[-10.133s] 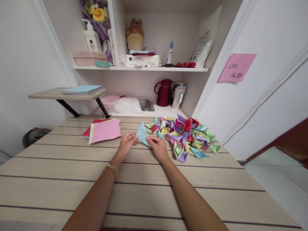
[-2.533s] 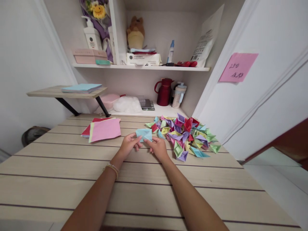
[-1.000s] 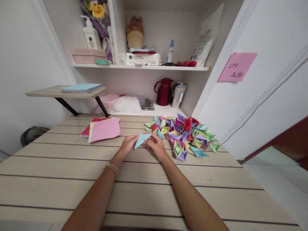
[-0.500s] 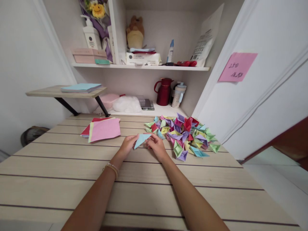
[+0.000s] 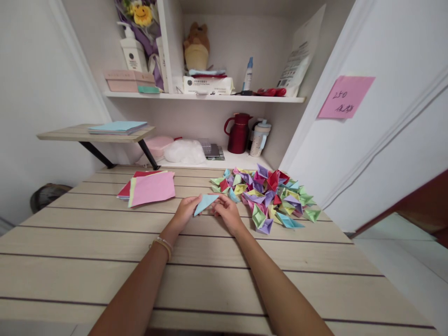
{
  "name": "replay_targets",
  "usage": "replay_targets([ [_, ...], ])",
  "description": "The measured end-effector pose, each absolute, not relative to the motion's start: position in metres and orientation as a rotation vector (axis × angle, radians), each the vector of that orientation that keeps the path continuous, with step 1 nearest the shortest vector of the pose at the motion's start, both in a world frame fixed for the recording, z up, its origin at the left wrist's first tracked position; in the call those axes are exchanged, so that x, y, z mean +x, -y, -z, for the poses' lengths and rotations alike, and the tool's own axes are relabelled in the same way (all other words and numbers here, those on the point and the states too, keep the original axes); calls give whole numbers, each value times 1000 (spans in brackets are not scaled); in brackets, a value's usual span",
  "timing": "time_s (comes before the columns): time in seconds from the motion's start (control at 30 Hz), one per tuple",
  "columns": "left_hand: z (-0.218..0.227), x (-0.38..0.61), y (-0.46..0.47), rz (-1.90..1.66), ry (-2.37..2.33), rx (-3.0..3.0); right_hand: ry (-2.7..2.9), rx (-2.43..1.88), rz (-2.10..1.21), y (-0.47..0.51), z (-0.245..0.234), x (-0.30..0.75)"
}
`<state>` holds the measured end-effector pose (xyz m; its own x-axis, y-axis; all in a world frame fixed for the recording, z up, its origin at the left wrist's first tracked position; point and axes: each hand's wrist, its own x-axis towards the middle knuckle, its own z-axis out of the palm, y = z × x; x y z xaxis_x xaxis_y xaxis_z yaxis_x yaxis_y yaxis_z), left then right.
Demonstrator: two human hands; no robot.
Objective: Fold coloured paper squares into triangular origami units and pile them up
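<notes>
A light-blue paper (image 5: 206, 203), folded into a triangle, is held up above the middle of the table. My left hand (image 5: 186, 211) pinches its left side, the thumb lying along the near face. At the right corner, the bent fingers of my right hand (image 5: 227, 211) close on the paper's tip; some of those fingertips are hidden. Just beyond and to the right of my right hand lies a heap of folded paper boats (image 5: 266, 193) in purple, green, yellow, red, pink and blue.
A stack of coloured paper sheets (image 5: 152, 189), pink on top, lies on the slatted table (image 5: 210, 284) to the left. Behind it, a small raised shelf (image 5: 70, 132) bears blue sheets (image 5: 117, 127). A red jug (image 5: 239, 134) and a tumbler (image 5: 259, 139) stand at the back.
The folded blue paper has tilted very slightly between my fingers. Both hands keep nearly the same place, and the boats and sheets have not moved.
</notes>
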<state>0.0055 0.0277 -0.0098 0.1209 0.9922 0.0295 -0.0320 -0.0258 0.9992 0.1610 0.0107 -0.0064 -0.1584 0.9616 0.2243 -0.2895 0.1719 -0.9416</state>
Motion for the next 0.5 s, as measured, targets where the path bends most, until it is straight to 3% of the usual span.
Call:
replay_targets([
  [0.5, 8, 4, -26, -1176, -1065, 1316, 1227, -855, -1235, -15, 14, 160],
])
